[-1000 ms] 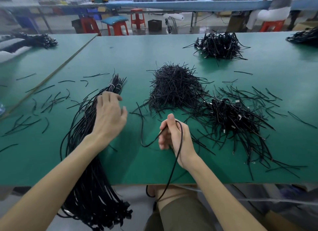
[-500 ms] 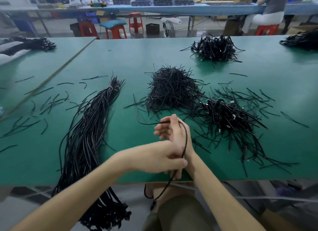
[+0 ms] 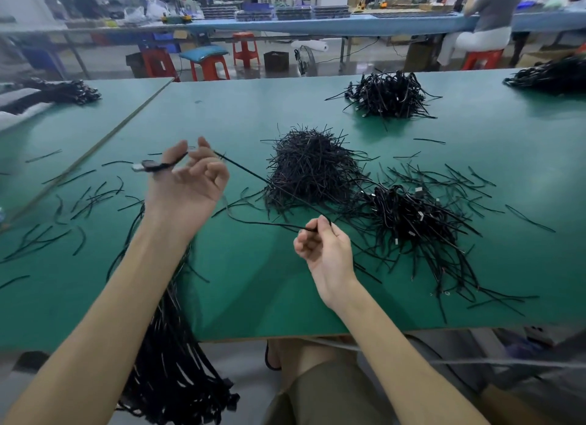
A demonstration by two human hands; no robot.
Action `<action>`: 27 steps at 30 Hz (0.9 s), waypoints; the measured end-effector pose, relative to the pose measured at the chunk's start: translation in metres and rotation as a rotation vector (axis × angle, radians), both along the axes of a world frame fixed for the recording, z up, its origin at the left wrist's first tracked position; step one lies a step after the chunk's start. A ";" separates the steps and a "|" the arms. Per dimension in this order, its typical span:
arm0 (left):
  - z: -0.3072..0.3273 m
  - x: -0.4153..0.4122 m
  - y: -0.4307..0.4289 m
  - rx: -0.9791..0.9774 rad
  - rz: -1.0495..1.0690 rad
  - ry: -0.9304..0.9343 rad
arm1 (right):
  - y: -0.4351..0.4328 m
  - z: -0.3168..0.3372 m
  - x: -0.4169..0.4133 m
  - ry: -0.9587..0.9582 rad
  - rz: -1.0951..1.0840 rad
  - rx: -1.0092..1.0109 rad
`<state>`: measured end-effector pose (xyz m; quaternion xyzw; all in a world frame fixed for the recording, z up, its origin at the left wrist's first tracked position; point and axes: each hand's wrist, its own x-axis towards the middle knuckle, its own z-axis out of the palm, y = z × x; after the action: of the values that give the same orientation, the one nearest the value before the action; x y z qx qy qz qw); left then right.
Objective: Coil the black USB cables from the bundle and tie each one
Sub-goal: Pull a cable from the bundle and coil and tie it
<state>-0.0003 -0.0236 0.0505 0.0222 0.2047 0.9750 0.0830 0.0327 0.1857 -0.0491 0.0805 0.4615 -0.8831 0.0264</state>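
Observation:
My left hand (image 3: 187, 183) is raised palm up over the green table (image 3: 253, 291) and pinches the plug end of one black USB cable (image 3: 244, 171) between thumb and forefinger. The cable runs taut to my right hand (image 3: 323, 250), which pinches it lower down near the table's front. A loose length of it trails on the table to the left of that hand. The bundle of black USB cables (image 3: 171, 345) lies under my left forearm and hangs over the front edge.
A heap of black twist ties (image 3: 310, 168) lies at the centre, a pile of coiled tied cables (image 3: 415, 215) to its right, another pile (image 3: 390, 95) behind. Loose ties (image 3: 79, 199) scatter at left. Person on a stool (image 3: 488, 18) at the far bench.
My left hand has left my right hand and risen to the left with the cable's plug end. The cable is now stretched between both hands. My right hand dropped slightly toward me.

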 end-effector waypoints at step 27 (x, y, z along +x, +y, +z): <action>-0.075 -0.030 -0.018 -0.114 0.293 -0.115 | 0.002 0.004 0.001 0.012 0.083 0.006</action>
<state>-0.0300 -0.0417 -0.0242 -0.0686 0.2554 0.9632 -0.0474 0.0337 0.1877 -0.0451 0.0560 0.4673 -0.8803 0.0600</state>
